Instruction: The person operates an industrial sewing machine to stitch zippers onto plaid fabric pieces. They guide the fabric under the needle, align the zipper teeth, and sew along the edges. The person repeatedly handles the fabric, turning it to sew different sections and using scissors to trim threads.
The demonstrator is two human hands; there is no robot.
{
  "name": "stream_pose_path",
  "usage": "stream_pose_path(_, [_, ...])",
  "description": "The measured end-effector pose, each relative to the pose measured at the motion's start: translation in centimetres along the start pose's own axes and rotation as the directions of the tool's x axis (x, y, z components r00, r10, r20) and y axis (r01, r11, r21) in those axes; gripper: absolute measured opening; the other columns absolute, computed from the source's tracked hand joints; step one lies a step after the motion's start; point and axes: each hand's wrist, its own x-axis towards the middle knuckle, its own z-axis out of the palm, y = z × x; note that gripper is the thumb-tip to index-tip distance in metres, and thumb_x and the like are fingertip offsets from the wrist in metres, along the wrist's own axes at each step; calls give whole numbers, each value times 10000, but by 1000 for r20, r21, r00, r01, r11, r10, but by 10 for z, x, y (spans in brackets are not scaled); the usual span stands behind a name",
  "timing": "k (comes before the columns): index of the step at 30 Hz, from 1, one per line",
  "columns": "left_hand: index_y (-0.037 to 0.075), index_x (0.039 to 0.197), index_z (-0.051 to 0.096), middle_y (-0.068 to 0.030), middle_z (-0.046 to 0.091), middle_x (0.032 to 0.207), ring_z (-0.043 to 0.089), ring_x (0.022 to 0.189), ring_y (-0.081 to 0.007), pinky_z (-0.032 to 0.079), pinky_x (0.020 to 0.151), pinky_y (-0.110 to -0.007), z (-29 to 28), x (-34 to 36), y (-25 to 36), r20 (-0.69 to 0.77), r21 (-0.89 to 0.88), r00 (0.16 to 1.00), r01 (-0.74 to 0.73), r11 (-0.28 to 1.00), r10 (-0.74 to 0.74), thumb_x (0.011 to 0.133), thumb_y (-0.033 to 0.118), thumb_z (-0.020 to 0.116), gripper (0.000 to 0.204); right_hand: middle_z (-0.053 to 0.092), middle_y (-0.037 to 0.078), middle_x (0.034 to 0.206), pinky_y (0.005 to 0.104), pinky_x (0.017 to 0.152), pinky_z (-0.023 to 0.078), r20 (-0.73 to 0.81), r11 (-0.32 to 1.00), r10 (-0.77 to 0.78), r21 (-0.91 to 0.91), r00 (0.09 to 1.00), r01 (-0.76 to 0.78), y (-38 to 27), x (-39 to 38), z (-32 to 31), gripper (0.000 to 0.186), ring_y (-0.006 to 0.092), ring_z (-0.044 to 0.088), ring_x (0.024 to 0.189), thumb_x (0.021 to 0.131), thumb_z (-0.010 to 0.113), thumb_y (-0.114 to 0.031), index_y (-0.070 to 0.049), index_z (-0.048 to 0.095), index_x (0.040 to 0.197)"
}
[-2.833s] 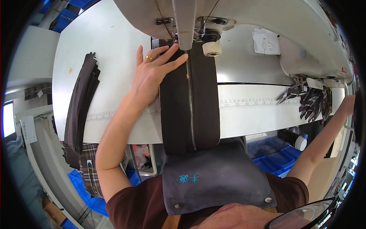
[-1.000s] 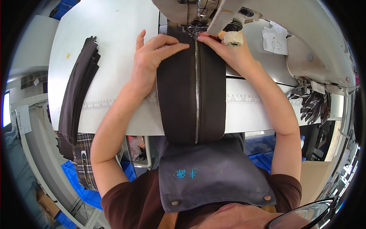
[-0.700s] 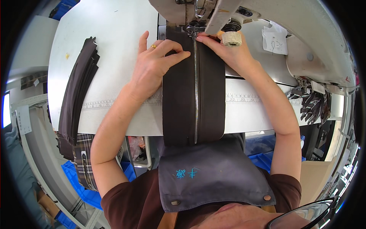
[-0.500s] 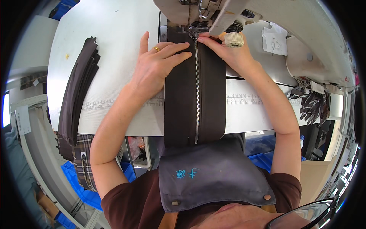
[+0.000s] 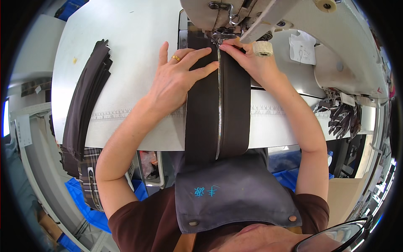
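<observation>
One zip (image 5: 219, 101) on dark cloth (image 5: 199, 126) is lying at the machine (image 5: 310, 21), L hand (image 5: 175, 80) resting on it spread apart, R hand (image 5: 261, 67) grip unclear, uneven pull poss. skewing it.

Right hand (image 5: 261, 65) in from far right, now beside the zipper (image 5: 219, 105), left hand (image 5: 176, 80) seemingly closer to it

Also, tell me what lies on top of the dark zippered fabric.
The left hand rests mostly left of the metal zipper; the right hand is right of it, near the presser foot. The fabric beneath them is covered.
</observation>
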Motion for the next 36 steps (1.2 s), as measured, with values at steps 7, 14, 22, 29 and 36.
stream_pose_path(7, [217, 1199, 647, -33, 541, 1324, 518, 1151, -267, 158, 1069, -634, -2, 3, 1, -3, -35, 1000, 16, 999, -17, 685, -71, 529, 601, 667, 71, 796, 362, 635, 497, -190, 986, -119, 95, 975, 139, 7, 6, 7, 157, 264, 614, 749, 753, 740, -259, -120, 726, 823])
stream_pose_path(14, [210, 1192, 651, -31, 538, 1330, 510, 1165, -261, 140, 1082, -630, -1, 2, 0, 9, -29, 1000, 19, 999, -19, 709, -67, 491, 579, 680, -10, 1022, 260, 780, 486, 18, 999, 1, -51, 1000, 0, 7, 0, 4, 231, 159, 645, 904, 897, 610, -243, -151, 675, 1099])
stream_pose_path(22, [212, 1206, 643, -29, 532, 1343, 503, 1181, -263, 140, 1088, -613, 1, 4, -2, -6, -27, 1000, 30, 999, -30, 716, -70, 480, 587, 655, 77, 776, 359, 596, 490, -233, 985, -172, -34, 957, 169, 6, 9, 7, 152, 265, 611, 713, 747, 734, -237, -94, 702, 786])
stream_pose_path(29, [219, 1243, 616, -16, 526, 1354, 490, 1204, -253, 144, 1088, -606, 5, 10, -7, -13, 10, 1000, 20, 1000, -20, 746, -45, 483, 578, 675, 85, 858, 324, 601, 487, -144, 966, -226, -162, 964, 202, 10, -2, 3, 211, 255, 637, 715, 874, 633, -158, -73, 653, 1066])
stream_pose_path(36, [229, 1247, 612, -9, 526, 1359, 487, 1211, -251, 139, 1093, -604, 6, 9, -8, -20, 8, 999, 27, 1000, -27, 751, -49, 476, 585, 628, 68, 991, 362, 776, 486, -139, 909, -368, -263, 919, 324, -5, -19, -13, 495, 265, 576, 949, 744, 606, -14, -155, 599, 1218])
